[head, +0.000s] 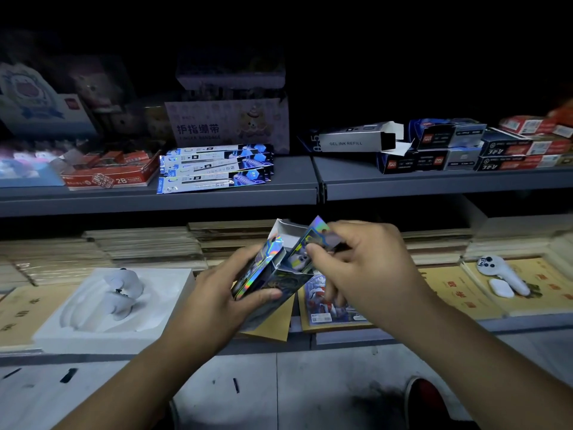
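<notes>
A shiny holographic box (270, 268) with its top open is held in front of the lower shelf. My left hand (217, 301) grips it from below and the left, thumb across its front. My right hand (366, 268) pinches the box's open holographic flap (316, 232) between thumb and fingers at the top right. White inner card shows inside the opening. Under my hands lie a brown envelope (273, 327) and a colourful printed card pack (325, 308).
The lower shelf holds a white moulded tray (161, 308) with a white controller (124, 293), stacks of yellow booklets (459, 293), and another white controller (499, 274). The upper shelf (310, 187) carries pen packs (214, 169), a 2B pencil box (108, 175) and refill boxes (356, 142).
</notes>
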The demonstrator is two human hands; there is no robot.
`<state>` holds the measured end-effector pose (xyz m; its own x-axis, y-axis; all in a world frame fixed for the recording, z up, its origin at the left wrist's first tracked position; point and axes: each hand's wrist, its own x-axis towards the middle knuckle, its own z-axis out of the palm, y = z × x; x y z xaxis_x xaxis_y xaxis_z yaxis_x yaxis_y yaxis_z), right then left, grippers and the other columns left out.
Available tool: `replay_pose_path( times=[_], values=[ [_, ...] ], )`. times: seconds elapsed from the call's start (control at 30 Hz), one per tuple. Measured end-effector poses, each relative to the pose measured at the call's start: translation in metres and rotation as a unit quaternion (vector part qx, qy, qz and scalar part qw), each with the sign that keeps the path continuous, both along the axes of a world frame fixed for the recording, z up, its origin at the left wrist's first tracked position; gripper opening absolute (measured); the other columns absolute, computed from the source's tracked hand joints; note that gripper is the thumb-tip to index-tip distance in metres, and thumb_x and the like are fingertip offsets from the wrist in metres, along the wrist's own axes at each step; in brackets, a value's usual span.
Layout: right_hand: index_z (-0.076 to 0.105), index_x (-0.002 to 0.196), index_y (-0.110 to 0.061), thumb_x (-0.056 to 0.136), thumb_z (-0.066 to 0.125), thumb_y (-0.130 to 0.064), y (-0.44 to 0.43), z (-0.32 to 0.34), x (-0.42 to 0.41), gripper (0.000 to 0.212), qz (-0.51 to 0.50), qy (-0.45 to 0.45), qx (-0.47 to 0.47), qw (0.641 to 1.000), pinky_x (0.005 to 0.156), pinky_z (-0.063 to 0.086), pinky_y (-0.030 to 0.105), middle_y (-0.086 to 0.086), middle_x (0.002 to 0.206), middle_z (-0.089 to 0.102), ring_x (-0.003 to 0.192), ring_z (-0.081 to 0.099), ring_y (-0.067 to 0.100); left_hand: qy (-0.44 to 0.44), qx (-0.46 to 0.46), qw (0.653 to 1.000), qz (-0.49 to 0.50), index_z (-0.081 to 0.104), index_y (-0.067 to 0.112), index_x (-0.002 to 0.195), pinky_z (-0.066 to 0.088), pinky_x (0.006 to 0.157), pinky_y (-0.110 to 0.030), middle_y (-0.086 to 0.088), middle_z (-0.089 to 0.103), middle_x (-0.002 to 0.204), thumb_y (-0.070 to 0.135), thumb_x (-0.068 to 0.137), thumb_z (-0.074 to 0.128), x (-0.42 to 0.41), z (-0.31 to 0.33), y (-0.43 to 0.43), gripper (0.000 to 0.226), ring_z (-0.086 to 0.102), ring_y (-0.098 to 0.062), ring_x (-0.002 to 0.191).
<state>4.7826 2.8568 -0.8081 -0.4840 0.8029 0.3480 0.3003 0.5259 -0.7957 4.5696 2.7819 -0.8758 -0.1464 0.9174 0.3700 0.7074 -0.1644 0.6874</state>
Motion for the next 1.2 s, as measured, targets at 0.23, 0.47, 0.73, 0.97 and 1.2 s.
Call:
replay_pose_path(
  times=[0.23, 0.47, 0.73, 0.97, 1.2],
  values=[
    [0.077, 0.086, -0.009, 0.092, 0.070, -0.004, 0.006, 0.003, 0.000, 0.010, -0.054, 0.030, 0.235, 0.970, 0.056, 0.045, 0.017, -0.009, 0.072, 0.052, 0.054, 0.058, 0.009, -0.014, 0.012, 1.000, 0.005, 0.051, 0.065, 0.120, 0.048, 0.093, -0.018, 0.034, 0.067, 0.115, 0.030, 0.078, 0.086, 0.002, 0.002, 0.001, 0.065, 0.064, 0.007, 0.109],
    [0.069, 0.083, -0.015, 0.087, 0.072, -0.005, -0.001, -0.011, -0.011, 0.011, -0.026, -0.007, 0.152, 0.988, 0.051, 0.038, 0.014, -0.019, 0.060, 0.046, 0.054, 0.054, 0.008, 0.008, 0.016, 1.000, 0.001, 0.051, 0.064, 0.121, 0.046, 0.084, -0.008, 0.034, 0.067, 0.113, 0.031, 0.079, 0.084, 0.006, 0.005, -0.002, 0.064, 0.064, 0.006, 0.107],
    [0.073, 0.080, -0.019, 0.085, 0.074, -0.015, 0.005, -0.013, -0.013, 0.006, -0.036, -0.079, 0.127, 0.988, 0.061, 0.049, 0.036, -0.004, 0.075, 0.060, 0.068, 0.058, 0.013, 0.045, 0.009, 0.999, 0.009, 0.050, 0.049, 0.135, 0.051, 0.089, -0.027, 0.027, 0.066, 0.118, 0.052, 0.080, 0.077, 0.005, 0.003, -0.003, 0.061, 0.063, -0.001, 0.106],
    [0.064, 0.075, -0.015, 0.089, 0.065, -0.018, 0.003, -0.013, -0.010, 0.014, -0.010, -0.137, 0.050, 0.989, 0.048, 0.037, 0.032, 0.002, 0.056, 0.052, 0.049, 0.041, 0.014, 0.076, -0.010, 0.997, -0.003, 0.042, 0.054, 0.133, 0.046, 0.087, -0.015, 0.033, 0.060, 0.117, 0.047, 0.084, 0.077, 0.002, -0.004, -0.001, 0.061, 0.058, 0.006, 0.106],
    [0.066, 0.080, -0.002, 0.091, 0.064, -0.012, 0.002, -0.010, -0.009, 0.015, 0.016, -0.163, -0.017, 0.986, 0.045, 0.048, 0.038, 0.019, 0.066, 0.057, 0.039, 0.058, 0.025, 0.100, -0.019, 0.994, -0.032, 0.043, 0.049, 0.136, 0.039, 0.085, -0.005, 0.039, 0.056, 0.119, 0.042, 0.087, 0.076, 0.001, -0.006, 0.001, 0.060, 0.053, 0.013, 0.107]
  ],
)
